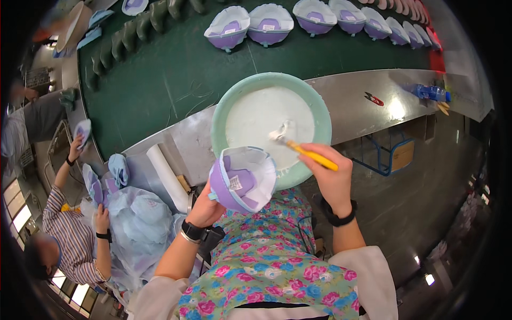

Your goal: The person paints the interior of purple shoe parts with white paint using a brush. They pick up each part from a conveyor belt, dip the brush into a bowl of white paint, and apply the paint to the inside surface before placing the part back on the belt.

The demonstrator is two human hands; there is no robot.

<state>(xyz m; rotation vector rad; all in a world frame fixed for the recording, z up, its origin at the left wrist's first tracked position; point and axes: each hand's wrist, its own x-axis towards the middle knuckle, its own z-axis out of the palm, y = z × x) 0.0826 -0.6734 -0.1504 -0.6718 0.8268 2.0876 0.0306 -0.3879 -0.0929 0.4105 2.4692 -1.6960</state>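
Note:
My left hand point(205, 208) is closed on a purple shoe upper point(237, 188) with a white lining, light blue trim and a small printed label inside. It is held tilted, its opening facing up, at the front rim of a mint green basin point(220, 128). White liquid point(250, 114) fills the basin's wide bottom. My right hand point(329, 173) grips the yellow handle of a brush point(314, 156). The white-coated bristles touch or hover just over the liquid; I cannot tell which.
Purple uppers point(272, 34) line the green conveyor belt point(176, 80), beside dark shoe lasts point(130, 34). Thread snips point(374, 99) and a blue bottle point(431, 93) lie on the metal ledge. A white roll point(168, 176) and bagged light blue pieces point(141, 213) are left, near a co-worker point(77, 245) handling uppers.

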